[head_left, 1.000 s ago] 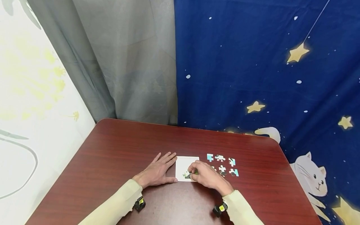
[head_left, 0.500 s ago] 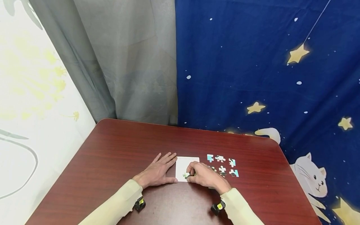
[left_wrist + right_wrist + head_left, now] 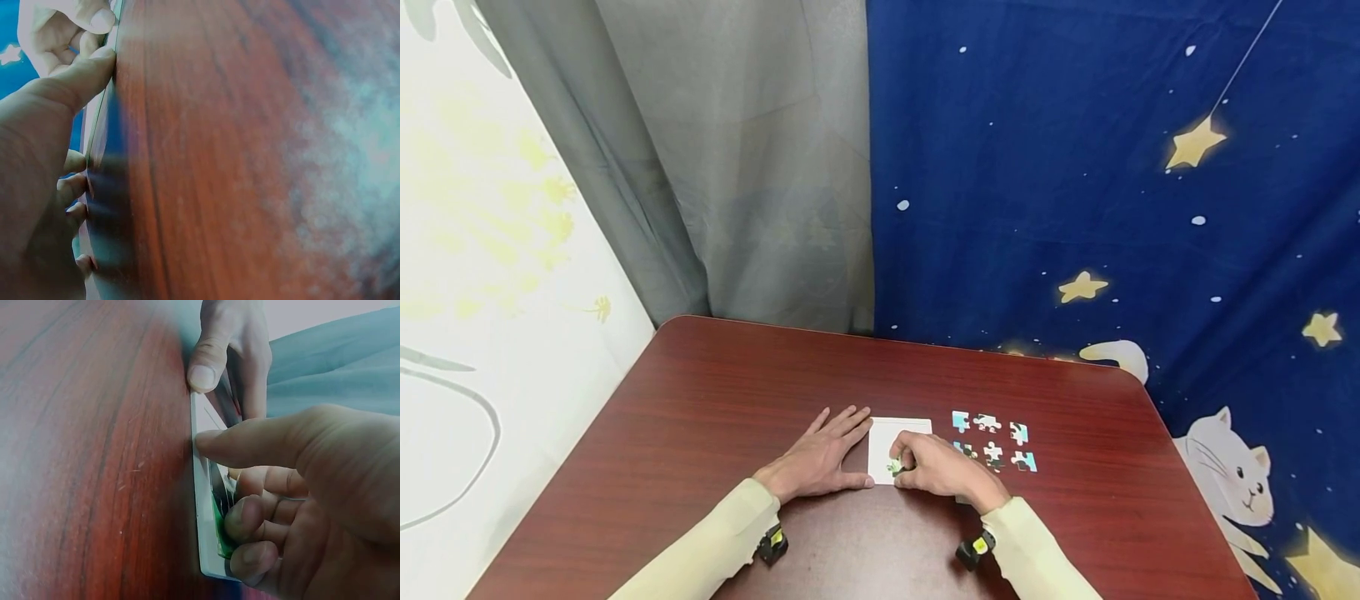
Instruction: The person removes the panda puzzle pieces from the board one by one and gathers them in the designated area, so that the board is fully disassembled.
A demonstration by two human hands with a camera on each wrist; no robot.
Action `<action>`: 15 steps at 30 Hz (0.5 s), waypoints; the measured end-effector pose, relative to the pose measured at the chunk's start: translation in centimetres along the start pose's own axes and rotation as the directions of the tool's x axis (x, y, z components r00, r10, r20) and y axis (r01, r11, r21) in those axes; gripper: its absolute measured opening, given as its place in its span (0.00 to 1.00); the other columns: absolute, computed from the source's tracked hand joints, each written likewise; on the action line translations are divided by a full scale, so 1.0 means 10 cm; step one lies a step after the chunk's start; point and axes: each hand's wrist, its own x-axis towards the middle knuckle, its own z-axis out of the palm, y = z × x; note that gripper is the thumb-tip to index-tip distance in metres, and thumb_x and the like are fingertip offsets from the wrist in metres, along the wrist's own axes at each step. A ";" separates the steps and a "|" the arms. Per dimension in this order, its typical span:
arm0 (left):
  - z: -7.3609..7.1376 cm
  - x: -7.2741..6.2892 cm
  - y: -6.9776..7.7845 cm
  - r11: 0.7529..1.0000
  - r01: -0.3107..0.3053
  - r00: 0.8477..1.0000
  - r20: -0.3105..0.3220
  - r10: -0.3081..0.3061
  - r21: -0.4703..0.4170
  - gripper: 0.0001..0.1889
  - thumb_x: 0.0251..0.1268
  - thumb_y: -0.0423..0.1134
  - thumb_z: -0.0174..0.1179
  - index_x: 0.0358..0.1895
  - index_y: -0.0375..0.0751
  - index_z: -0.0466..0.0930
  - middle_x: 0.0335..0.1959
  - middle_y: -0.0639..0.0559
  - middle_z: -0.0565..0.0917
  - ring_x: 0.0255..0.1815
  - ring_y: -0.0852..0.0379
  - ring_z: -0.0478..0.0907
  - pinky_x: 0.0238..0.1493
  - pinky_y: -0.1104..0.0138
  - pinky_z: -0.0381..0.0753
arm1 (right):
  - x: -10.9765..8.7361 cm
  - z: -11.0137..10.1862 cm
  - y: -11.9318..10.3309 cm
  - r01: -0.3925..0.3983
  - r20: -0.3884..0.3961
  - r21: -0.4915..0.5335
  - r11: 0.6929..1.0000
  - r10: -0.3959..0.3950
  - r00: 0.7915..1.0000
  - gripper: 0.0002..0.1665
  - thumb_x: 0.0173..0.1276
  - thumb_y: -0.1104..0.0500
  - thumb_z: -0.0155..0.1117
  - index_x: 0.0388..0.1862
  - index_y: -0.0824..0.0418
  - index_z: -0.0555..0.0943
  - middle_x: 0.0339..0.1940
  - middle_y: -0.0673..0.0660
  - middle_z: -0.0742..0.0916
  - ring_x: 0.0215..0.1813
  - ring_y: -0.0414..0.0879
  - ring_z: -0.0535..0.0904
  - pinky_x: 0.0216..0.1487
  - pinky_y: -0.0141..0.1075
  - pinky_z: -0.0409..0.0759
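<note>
A square white puzzle board (image 3: 883,432) lies in front of me in the head view. My left hand (image 3: 815,460) rests flat with spread fingers on the table, its thumb and fingertips against the board's left edge. Over the board's lower part, my right hand (image 3: 942,468) has curled fingers and pinches a small puzzle piece. A green and white patch of puzzle (image 3: 893,467) shows at its fingertips. The right wrist view has a green-edged puzzle piece (image 3: 220,534) low against the board, under the right fingers; the thumb touches near the board's rim. The hand hides most of the piece.
Right of the board lie several loose puzzle pieces (image 3: 992,451) in two rough rows. Another pale piece (image 3: 961,500) is partly hidden beneath the right wrist. The reddish-brown table (image 3: 760,375) ends at the grey and blue curtains behind.
My right hand has slid a little left across the board, covering more of its lower part and uncovering loose pieces beside it. The left hand has stayed put.
</note>
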 end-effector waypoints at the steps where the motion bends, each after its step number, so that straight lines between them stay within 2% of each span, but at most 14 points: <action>1: 0.00 0.00 0.00 1.000 -0.001 1.000 0.000 0.001 -0.001 0.50 0.69 0.68 0.65 0.84 0.39 0.63 0.88 0.44 0.61 0.89 0.39 0.55 0.87 0.36 0.50 | 0.00 0.00 0.00 -0.003 0.002 0.005 1.000 0.003 1.000 0.16 0.68 0.59 0.77 0.52 0.57 0.82 0.35 0.47 0.84 0.32 0.37 0.77 0.38 0.32 0.77; 5: 0.00 0.00 0.00 1.000 -0.003 1.000 -0.002 0.003 -0.001 0.50 0.69 0.67 0.65 0.84 0.39 0.63 0.88 0.44 0.61 0.89 0.39 0.55 0.87 0.36 0.50 | 0.01 0.01 0.01 -0.009 -0.005 0.012 1.000 0.009 1.000 0.17 0.67 0.60 0.77 0.51 0.56 0.81 0.39 0.48 0.84 0.36 0.38 0.77 0.41 0.33 0.77; 10: -0.01 0.00 0.00 1.000 -0.003 1.000 -0.003 0.003 0.000 0.50 0.69 0.67 0.65 0.84 0.39 0.62 0.88 0.43 0.61 0.89 0.39 0.55 0.87 0.36 0.50 | 0.02 0.03 0.02 0.009 -0.058 -0.039 0.999 -0.011 0.998 0.17 0.64 0.59 0.78 0.48 0.54 0.80 0.43 0.48 0.83 0.43 0.39 0.77 0.46 0.34 0.77; 15: -0.01 0.01 0.00 1.000 -0.003 1.000 -0.001 0.003 0.001 0.50 0.68 0.67 0.65 0.84 0.38 0.62 0.88 0.43 0.61 0.89 0.39 0.55 0.87 0.36 0.50 | 0.01 0.04 0.03 0.030 -0.091 -0.052 0.998 -0.035 0.995 0.18 0.63 0.59 0.80 0.46 0.53 0.80 0.44 0.48 0.82 0.42 0.40 0.77 0.45 0.33 0.76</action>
